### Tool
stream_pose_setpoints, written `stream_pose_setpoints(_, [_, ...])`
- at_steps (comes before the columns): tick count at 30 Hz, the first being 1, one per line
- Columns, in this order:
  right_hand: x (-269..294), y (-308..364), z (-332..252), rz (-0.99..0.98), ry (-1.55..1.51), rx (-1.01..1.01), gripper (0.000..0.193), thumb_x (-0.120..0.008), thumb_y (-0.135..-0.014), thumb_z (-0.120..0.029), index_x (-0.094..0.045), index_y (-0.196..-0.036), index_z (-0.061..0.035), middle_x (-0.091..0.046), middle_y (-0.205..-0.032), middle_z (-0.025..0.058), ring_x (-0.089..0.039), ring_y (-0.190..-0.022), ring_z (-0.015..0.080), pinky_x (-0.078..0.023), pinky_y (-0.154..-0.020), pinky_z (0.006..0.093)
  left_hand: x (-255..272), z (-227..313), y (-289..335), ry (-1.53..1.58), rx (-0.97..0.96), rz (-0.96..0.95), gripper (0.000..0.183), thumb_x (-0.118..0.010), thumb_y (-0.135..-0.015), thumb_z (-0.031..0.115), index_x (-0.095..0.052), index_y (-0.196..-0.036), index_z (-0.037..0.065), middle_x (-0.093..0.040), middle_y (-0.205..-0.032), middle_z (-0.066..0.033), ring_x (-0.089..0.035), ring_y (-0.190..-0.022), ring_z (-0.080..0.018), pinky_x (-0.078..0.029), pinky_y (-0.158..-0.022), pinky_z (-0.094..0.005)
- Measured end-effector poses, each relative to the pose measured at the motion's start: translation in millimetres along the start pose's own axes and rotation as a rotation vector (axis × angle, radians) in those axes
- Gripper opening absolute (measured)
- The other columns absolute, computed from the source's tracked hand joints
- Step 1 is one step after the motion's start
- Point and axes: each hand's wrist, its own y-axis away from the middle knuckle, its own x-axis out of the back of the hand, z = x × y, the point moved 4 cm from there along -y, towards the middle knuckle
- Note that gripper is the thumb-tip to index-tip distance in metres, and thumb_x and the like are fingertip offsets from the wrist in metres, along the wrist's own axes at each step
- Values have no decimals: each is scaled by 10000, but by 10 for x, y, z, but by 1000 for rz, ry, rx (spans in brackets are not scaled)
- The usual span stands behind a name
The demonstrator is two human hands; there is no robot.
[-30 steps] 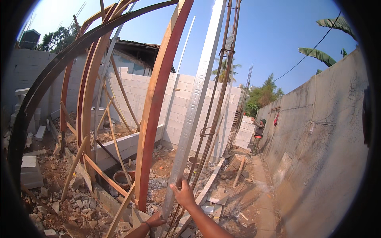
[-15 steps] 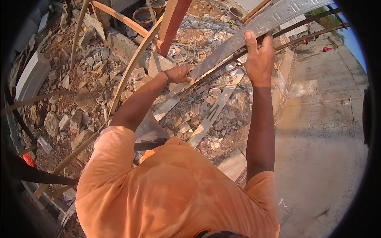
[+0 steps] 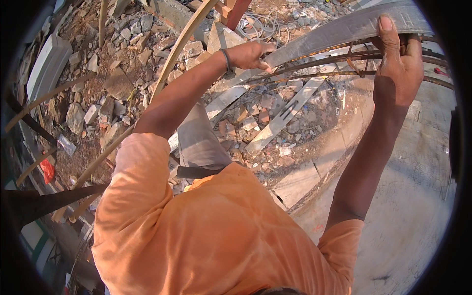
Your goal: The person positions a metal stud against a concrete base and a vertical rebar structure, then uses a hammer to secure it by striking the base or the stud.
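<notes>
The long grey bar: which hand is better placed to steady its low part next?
Probably the left hand: it is at the lower part of the long grey bar, while the right hand holds it farther up.

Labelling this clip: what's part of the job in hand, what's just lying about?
In hand:
- grey metal bar, held by the right hand, left hand at its end
- rusty rods alongside, probably

Lying about, apparently:
- coiled cable
- red plastic scrap
- pale slabs
- rubble
</notes>
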Motion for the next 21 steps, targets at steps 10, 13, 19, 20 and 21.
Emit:
stream_pose_setpoints(10, [-175,70,-138,21,-92,-148,344,-686,-840,-218,-588,-1051,35,-638,-956,120,-617,-857,176,-490,-781,280,-66,-254,121,24,64,0,574,-749,-786,321,-506,-1237,63,-641,-1010,-214,-613,-955,-373,-477,-817,-410])
stream_pose_setpoints(13, [79,81,-449,-77,-101,-94,313,-646,-838,-138,-535,-1063,49,-608,-976,152,-603,-891,223,-494,-821,330,-100,-40,8,119,35,-61,573,-736,-807,302,-492,-1261,52,-639,-1031,-218,-618,-968,-358,-479,-835,-389])
stream_pose_setpoints(19, [296,164,-479,-173,346,-27,322,-634,-824,-218,-543,-1004,32,-577,-883,126,-570,-826,224,-476,-792,348,-188,28,12,-43,127,-5,484,-711,-846,252,-505,-1196,-12,-667,-992,-199,-652,-915,-280,-488,-833,-378])
stream_pose_setpoints(20, [314,183,-505,-193,303,-18,317,-634,-823,-216,-544,-1002,29,-578,-872,121,-570,-821,218,-474,-788,345,-194,38,32,-52,127,-5,484,-711,-846,252,-505,-1196,-12,-667,-992,-199,-652,-915,-280,-488,-833,-378])
stream_pose_setpoints(21, [329,197,-517,-197,284,-13,314,-635,-823,-215,-544,-1001,27,-578,-867,119,-570,-818,215,-474,-786,343,-210,79,33,-13,127,-19,541,-713,-840,270,-478,-1258,21,-649,-1040,-215,-635,-960,-313,-479,-854,-383])
